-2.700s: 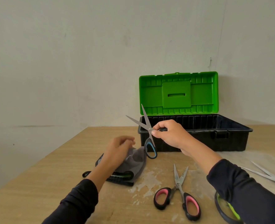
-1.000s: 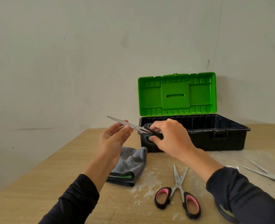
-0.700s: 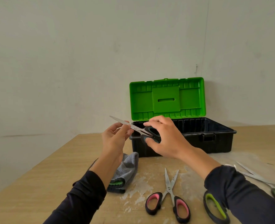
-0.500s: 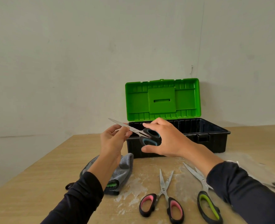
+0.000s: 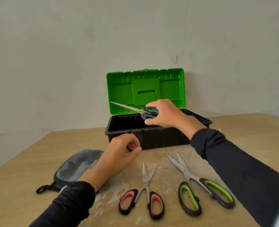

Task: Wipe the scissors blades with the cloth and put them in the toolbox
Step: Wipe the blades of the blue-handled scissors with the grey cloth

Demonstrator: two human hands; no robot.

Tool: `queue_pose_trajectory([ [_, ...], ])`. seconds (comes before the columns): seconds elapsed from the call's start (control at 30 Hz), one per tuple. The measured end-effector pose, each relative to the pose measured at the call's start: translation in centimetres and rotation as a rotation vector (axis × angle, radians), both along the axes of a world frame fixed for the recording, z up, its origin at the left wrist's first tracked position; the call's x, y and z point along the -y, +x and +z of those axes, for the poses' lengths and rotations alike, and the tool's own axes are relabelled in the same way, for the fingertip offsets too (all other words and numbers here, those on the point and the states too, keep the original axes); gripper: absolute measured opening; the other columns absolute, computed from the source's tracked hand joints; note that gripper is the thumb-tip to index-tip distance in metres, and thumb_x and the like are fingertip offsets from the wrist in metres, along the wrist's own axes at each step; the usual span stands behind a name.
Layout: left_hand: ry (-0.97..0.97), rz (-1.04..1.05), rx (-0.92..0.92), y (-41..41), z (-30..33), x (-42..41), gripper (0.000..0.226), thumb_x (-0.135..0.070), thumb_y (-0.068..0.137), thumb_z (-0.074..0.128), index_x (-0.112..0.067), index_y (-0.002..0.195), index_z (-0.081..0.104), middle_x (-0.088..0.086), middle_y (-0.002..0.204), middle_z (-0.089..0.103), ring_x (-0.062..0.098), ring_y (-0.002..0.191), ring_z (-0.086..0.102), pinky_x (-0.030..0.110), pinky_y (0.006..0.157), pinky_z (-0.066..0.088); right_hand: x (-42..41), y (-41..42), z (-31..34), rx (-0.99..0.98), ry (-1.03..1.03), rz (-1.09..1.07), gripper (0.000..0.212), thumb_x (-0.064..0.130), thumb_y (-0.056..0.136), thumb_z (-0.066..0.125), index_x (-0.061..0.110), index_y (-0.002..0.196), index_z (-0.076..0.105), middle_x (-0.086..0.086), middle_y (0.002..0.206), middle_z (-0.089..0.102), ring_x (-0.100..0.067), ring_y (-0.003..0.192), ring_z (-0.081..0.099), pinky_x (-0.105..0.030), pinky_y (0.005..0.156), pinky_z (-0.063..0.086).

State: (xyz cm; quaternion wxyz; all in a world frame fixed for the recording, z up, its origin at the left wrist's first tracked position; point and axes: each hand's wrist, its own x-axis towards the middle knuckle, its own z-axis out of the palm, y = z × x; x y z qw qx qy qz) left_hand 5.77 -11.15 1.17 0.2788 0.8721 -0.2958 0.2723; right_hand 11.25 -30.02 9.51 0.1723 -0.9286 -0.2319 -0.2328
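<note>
My right hand (image 5: 165, 114) holds the blue-handled scissors (image 5: 136, 110) by the handles above the open black toolbox (image 5: 158, 138). Their closed blades point left, in front of the green lid (image 5: 145, 89). My left hand (image 5: 119, 154) hovers loosely curled in front of the toolbox and holds nothing. The grey cloth (image 5: 77, 166) lies on the table to the left, partly under my left forearm.
Pink-handled scissors (image 5: 143, 194) and green-handled scissors (image 5: 197, 187) lie on the wooden table (image 5: 21, 185) near me, among white dust smears. A black strap loop (image 5: 43, 188) sticks out from the cloth. A pale wall stands close behind the toolbox.
My left hand let go of the blade and dropped toward the table. My right hand carried the blue-handled scissors right, over the toolbox. The view shifted, so the green-handled scissors show fully.
</note>
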Motion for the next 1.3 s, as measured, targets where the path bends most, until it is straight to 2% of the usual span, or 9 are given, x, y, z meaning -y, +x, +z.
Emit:
queue_pose_trajectory([
  [0.1,0.387,0.0,-0.067,0.6,-1.3,-0.3,0.025,-0.036,0.091,0.045,-0.025,0.107,0.061,-0.01,0.11,0.059,0.003,0.099,0.055,0.026,0.087,0.048,1.1,2.6,0.7,-0.177,0.0,-0.026,0.063,0.035,0.073,0.076,0.008,0.127,0.058,-0.009,0.126,0.061,-0.025,0.111,0.058,-0.036,0.095,0.046],
  [0.17,0.459,0.0,-0.142,0.8,-1.8,-0.4,0.038,-0.042,0.094,0.038,-0.028,0.126,0.052,-0.013,0.133,0.05,0.001,0.121,0.046,0.02,0.104,0.037,1.7,4.5,0.9,-0.238,-0.029,-0.039,0.063,0.034,0.073,0.076,0.008,0.128,0.058,-0.009,0.128,0.06,-0.025,0.114,0.056,-0.037,0.098,0.044],
  [0.27,0.483,-0.015,-0.239,1.1,-2.6,-0.4,0.047,-0.043,0.096,0.035,-0.031,0.142,0.035,-0.016,0.149,0.032,-0.001,0.138,0.024,0.016,0.109,0.017,2.0,6.9,0.7,-0.34,-0.161,-0.036,0.063,0.035,0.074,0.076,0.01,0.128,0.057,-0.007,0.13,0.058,-0.025,0.117,0.055,-0.034,0.096,0.042],
  [0.53,0.442,-0.047,-0.314,1.5,-3.3,-0.5,0.05,-0.046,0.095,0.027,-0.035,0.144,0.028,-0.02,0.15,0.027,-0.011,0.134,0.018,0.007,0.107,0.01,1.5,13.1,-1.2,-0.433,-0.419,-0.052,0.054,0.039,0.072,0.077,0.016,0.118,0.06,-0.006,0.122,0.06,-0.028,0.107,0.057,-0.047,0.096,0.047],
  [0.73,0.395,-0.059,-0.356,1.8,-3.3,-0.8,0.051,-0.049,0.093,0.027,-0.038,0.142,0.031,-0.025,0.148,0.029,-0.014,0.134,0.019,0.004,0.107,0.012,0.9,15.2,-2.6,-0.49,-0.473,-0.006,0.052,0.028,0.078,0.074,0.015,0.125,0.056,-0.006,0.13,0.055,-0.027,0.111,0.055,-0.041,0.094,0.046],
  [0.87,0.383,-0.06,-0.358,1.7,-3.3,-0.8,0.053,-0.052,0.09,0.025,-0.04,0.142,0.03,-0.029,0.145,0.028,-0.015,0.134,0.018,0.005,0.107,0.012,1.0,16.6,-3.7,-0.496,-0.499,0.01,0.053,0.023,0.082,0.071,0.015,0.131,0.052,-0.011,0.134,0.051,-0.014,0.07,0.051,-0.032,0.078,0.043],
  [1.0,0.374,-0.066,-0.352,1.7,-3.4,-0.9,0.054,-0.053,0.09,0.024,-0.041,0.142,0.03,-0.03,0.144,0.027,-0.016,0.134,0.017,0.006,0.108,0.014,0.9,17.1,-3.9,-0.485,-0.501,0.024,0.054,0.022,0.084,0.069,0.014,0.134,0.05,-0.011,0.134,0.052,-0.011,0.062,0.044,-0.029,0.073,0.038],
  [1.2,0.374,-0.072,-0.326,2.0,-3.8,-1.0,0.055,-0.057,0.089,0.022,-0.041,0.142,0.03,-0.029,0.145,0.029,-0.016,0.134,0.018,0.007,0.109,0.016,1.3,17.0,-4.1,-0.539,-0.499,0.031,0.057,0.026,0.086,0.067,0.015,0.138,0.046,-0.006,0.14,0.049,-0.023,0.109,0.055,-0.032,0.091,0.044],
  [1.3,0.365,-0.072,-0.315,2.0,-3.8,-1.0,0.056,-0.058,0.088,0.022,-0.041,0.141,0.031,-0.029,0.145,0.031,-0.016,0.133,0.02,0.008,0.109,0.018,1.5,16.4,-3.6,-0.554,-0.344,0.07,0.055,0.025,0.082,0.071,0.012,0.132,0.052,-0.004,0.133,0.054,-0.022,0.116,0.055,-0.029,0.085,0.044],
])
